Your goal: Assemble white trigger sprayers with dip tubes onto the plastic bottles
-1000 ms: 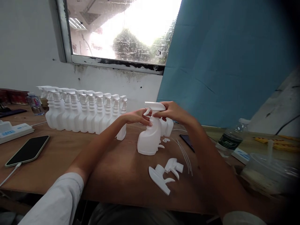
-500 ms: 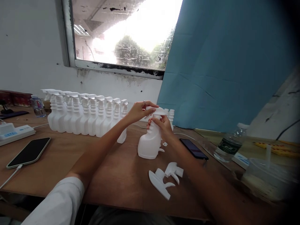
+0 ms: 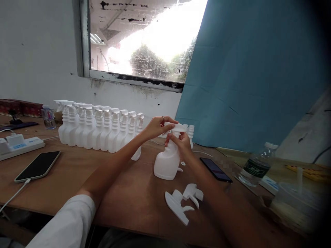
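Note:
A white spray bottle stands upright on the brown table, with a white spray head on its neck. My left hand grips the spray head from the left, a ring on one finger. Around the bottle's neck, just under the head, my right hand is closed. Two loose spray heads lie nearer the front edge, one beside the other. At the left, white bottles with spray heads stand in a row. A few bottles without heads show partly behind my right hand.
A phone on a cable and a power strip lie at the left. On the right are a dark phone, a water bottle and a plastic cup. A blue curtain hangs behind.
The view has shifted slightly, so everything sits a little lower and further right. Both hands keep their hold on the spray head and bottle neck.

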